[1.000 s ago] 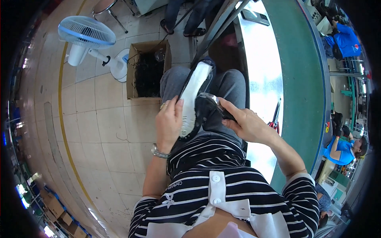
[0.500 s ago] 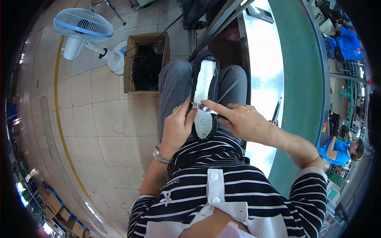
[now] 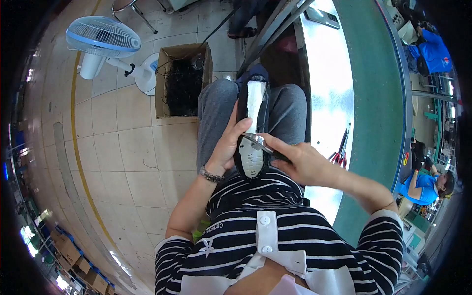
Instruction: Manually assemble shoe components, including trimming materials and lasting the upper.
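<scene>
A black shoe upper (image 3: 266,110) on its last lies bottom up between my thighs. Its pale insole (image 3: 250,160) faces me, with handwritten marks on the near end. My left hand (image 3: 227,145) is wrapped round the shoe's left side, the thumb on the pale strip. In my right hand (image 3: 305,162) is a knife (image 3: 259,142) with a short shiny metal blade and a dark handle. The blade lies across the shoe's narrow middle, close to my left thumb; its exact edge contact cannot be made out.
On my right is a shiny metal bench top (image 3: 327,88), bearing red-handled pliers (image 3: 340,156) and a phone (image 3: 322,17). Beyond it runs a green surface (image 3: 371,98). A cardboard box (image 3: 159,96) of black scraps and a fan (image 3: 103,37) stand left; co-workers in blue are far right.
My left hand has moved farther up the shoe and now wraps its side. The knife is tilted differently, its handle lower right. The shoe has shifted slightly towards me.
</scene>
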Motion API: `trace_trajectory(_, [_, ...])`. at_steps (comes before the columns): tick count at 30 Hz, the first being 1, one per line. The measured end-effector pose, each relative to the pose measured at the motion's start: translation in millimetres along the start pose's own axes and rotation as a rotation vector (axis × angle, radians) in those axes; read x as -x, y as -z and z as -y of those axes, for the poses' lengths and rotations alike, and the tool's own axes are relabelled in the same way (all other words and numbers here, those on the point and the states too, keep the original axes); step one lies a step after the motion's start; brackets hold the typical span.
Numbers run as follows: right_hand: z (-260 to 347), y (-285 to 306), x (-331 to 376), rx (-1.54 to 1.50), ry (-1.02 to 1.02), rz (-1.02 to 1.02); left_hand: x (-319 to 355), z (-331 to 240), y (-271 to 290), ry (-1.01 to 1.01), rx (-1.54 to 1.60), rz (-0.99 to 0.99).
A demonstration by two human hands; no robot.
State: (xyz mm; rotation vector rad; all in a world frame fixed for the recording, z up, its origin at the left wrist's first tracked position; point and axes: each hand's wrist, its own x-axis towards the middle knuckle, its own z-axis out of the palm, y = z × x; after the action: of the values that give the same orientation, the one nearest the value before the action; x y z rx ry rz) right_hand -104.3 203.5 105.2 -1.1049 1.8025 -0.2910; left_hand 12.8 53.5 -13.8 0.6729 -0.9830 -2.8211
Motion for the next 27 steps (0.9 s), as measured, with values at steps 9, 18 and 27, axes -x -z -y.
trace_trajectory(9, [-6,64,-64,0.593,0.342,-0.277,5,-6,-2,0.078,-0.103,-0.039])
trace_trajectory(18, [-12,47,-59,0.699,0.203,-0.243,4,-6,4,0.039,-0.136,-0.012])
trace_trajectory(27, [-8,34,-52,0.557,0.311,-0.318,6,-17,6,0.174,-0.168,-0.003])
